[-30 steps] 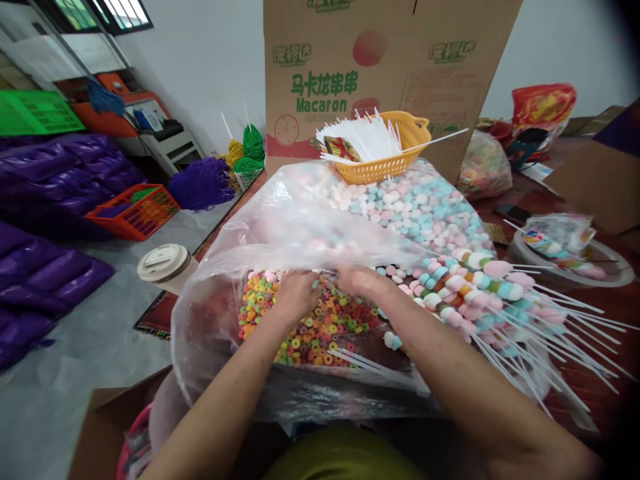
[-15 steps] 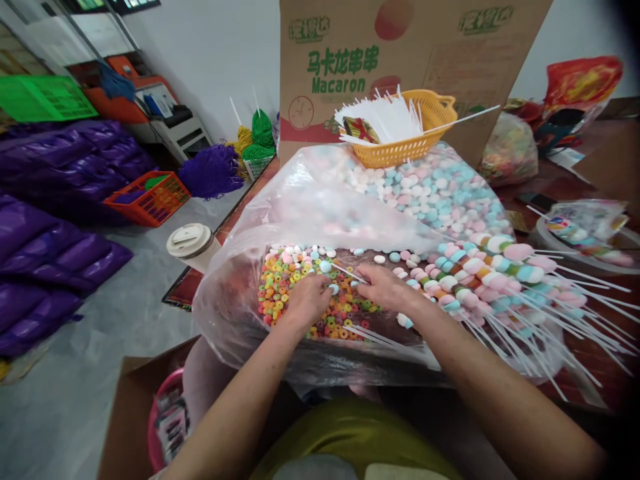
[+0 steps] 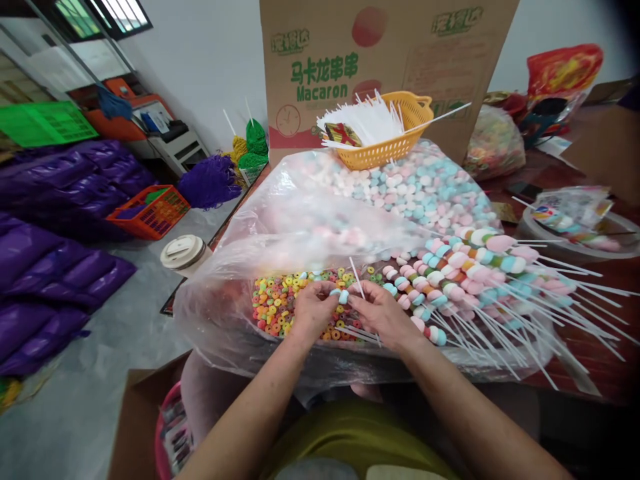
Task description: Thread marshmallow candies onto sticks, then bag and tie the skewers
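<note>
My left hand (image 3: 314,308) is closed, with a pale blue and white marshmallow (image 3: 342,296) pinched at its fingertips. Close beside it, my right hand (image 3: 381,312) grips a thin white stick (image 3: 356,275) whose upper end points up. The fingertips of both hands nearly meet at the marshmallow; whether the stick goes into it I cannot tell. Under and around the hands lie colourful ring-shaped candies (image 3: 274,300). Several loose white sticks (image 3: 357,333) rest below my right hand. To the right is a pile of marshmallow skewers (image 3: 465,270) with their sticks pointing right.
Behind the hands spreads a clear plastic bag (image 3: 300,200) of pastel marshmallows (image 3: 430,190). A yellow basket (image 3: 383,157) of white sticks sits on it, before a cardboard box (image 3: 320,40). A lidded cup (image 3: 185,253) stands left, a plastic tub (image 3: 590,247) right.
My hands have drawn together, and the marshmallow is now held up between them. The stick in my right hand has swung more upright. The whole view has shifted slightly.
</note>
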Tool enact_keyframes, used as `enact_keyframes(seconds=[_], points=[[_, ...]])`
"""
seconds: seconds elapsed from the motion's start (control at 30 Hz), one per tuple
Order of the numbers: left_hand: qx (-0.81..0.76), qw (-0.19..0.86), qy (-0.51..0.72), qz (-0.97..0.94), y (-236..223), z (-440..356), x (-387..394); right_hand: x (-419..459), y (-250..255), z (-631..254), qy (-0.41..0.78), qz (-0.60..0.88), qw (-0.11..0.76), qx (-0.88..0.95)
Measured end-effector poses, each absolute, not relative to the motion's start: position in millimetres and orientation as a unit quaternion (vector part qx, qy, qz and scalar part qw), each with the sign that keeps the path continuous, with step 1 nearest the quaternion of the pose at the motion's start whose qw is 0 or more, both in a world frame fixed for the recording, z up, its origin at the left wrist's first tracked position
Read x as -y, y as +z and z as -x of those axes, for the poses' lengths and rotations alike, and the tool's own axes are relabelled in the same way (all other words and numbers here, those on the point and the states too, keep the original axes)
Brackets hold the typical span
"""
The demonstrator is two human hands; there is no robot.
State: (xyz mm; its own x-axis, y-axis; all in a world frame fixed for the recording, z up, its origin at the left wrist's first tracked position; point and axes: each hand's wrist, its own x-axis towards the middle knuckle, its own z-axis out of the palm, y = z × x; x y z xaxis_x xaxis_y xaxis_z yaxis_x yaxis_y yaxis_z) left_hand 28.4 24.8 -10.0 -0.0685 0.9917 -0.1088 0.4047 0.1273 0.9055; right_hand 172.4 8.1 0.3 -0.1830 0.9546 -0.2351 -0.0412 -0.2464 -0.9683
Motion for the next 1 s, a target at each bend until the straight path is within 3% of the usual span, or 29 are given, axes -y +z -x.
enact_keyframes(seconds=[0.13, 0.33, 0.47, 0.6, 0.8, 1.0], points=[[-0.592, 0.44, 0.459, -0.495, -15, -34, -17, -9, 2, -163, 0.448, 0.542, 0.4, 0.588], [-0.56, 0.373, 0.489, -0.555, -12, -31, -13, -6, 7, -163, 0.411, 0.507, 0.396, 0.646], [-0.575, 0.422, 0.49, -0.5, -8, -31, -13, -8, 4, -163, 0.469, 0.511, 0.421, 0.585], [-0.538, 0.443, 0.488, -0.526, 1, -32, -6, -10, 5, -162, 0.606, 0.487, 0.441, 0.449], [-0.476, 0.616, 0.441, -0.447, 9, -30, -9, -16, 13, -166, 0.769, 0.397, 0.388, 0.315], [-0.504, 0.652, 0.461, -0.328, 5, -23, -14, -25, 9, -172, 0.818, 0.355, 0.379, 0.248]])
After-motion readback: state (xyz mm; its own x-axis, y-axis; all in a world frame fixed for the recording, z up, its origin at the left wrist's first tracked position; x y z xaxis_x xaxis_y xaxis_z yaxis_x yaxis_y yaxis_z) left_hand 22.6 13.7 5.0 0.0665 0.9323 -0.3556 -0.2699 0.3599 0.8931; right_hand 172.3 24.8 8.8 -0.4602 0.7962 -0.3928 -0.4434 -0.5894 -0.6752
